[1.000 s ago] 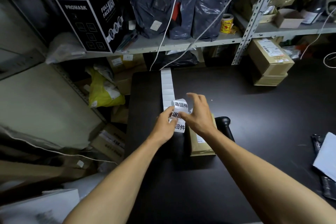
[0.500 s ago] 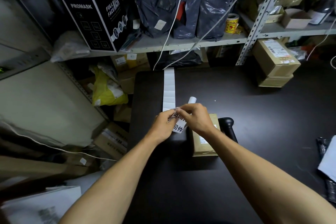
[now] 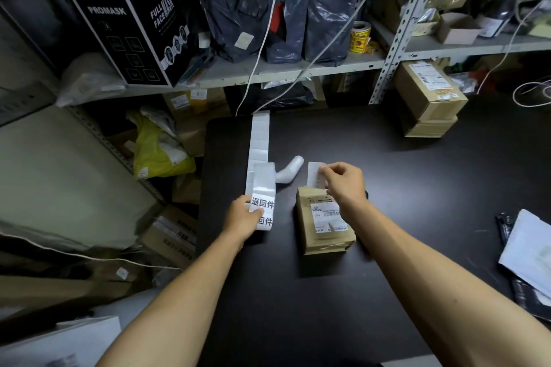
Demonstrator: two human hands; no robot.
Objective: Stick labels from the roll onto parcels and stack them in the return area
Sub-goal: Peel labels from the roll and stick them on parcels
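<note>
A white label strip (image 3: 258, 140) runs from the table's far edge toward me, its near end printed with black characters. My left hand (image 3: 243, 214) pinches that printed end against the black table (image 3: 387, 173). My right hand (image 3: 343, 180) pinches a single peeled white label (image 3: 313, 173) and holds it just above the far end of a small brown parcel (image 3: 323, 228). The parcel lies flat on the table and carries a white shipping label on top.
Two stacked cardboard boxes (image 3: 429, 98) sit at the table's back right under a metal shelf. A curl of white backing (image 3: 288, 169) lies between my hands. White papers (image 3: 527, 250) lie at the right edge. Boxes and a yellow bag (image 3: 158, 152) fill the floor left.
My right hand has pulled one label off the strip and moved right, over the parcel. My left hand stays on the strip's printed end, which has dropped flat.
</note>
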